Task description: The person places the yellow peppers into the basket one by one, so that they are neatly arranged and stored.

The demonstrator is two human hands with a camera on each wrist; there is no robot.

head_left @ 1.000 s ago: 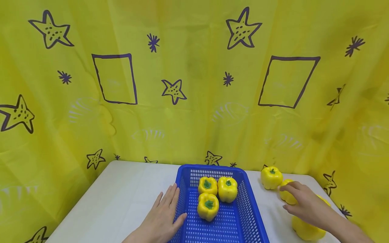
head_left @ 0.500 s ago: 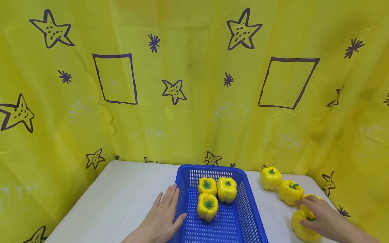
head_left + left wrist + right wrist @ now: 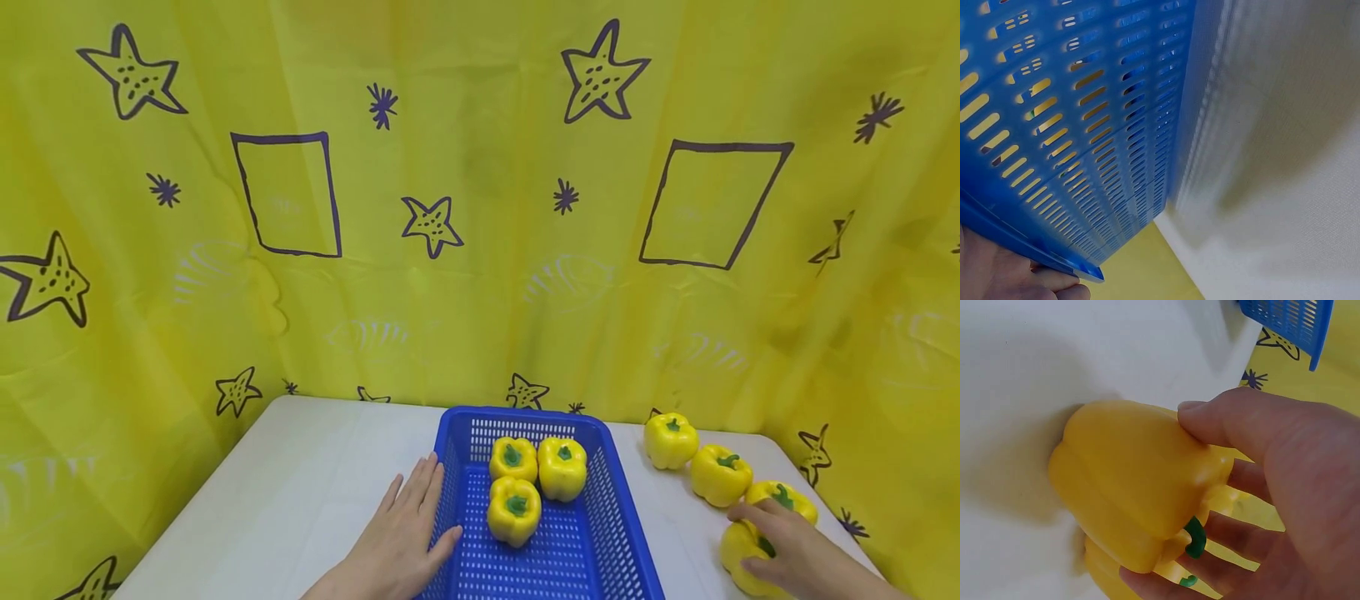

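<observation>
Beside the blue basket [image 3: 618,508], my left hand [image 3: 401,529] rests on the left rim, its fingers straight along the side and its thumb over the edge. From below, the left wrist view shows fingers [image 3: 1004,275] at the rim. My right hand [image 3: 795,546] grips the nearest yellow bell pepper [image 3: 738,554], right of the basket. In the right wrist view, the thumb [image 3: 1210,422] lies on one side of that pepper [image 3: 1129,481] and the other fingers on the far side, around its green stem. Three yellow bell peppers [image 3: 513,512] stand inside the basket's far half.
Three more bell peppers line up beyond the gripped one: one [image 3: 783,498] right behind it, another [image 3: 722,477] farther back, the last [image 3: 671,442] by the curtain. The white table [image 3: 322,467] ends against a yellow curtain [image 3: 480,317] with starfish drawings.
My right hand has moved from over the second pepper in the right row toward me and now grips the nearest one. My left hand stays on the rim.
</observation>
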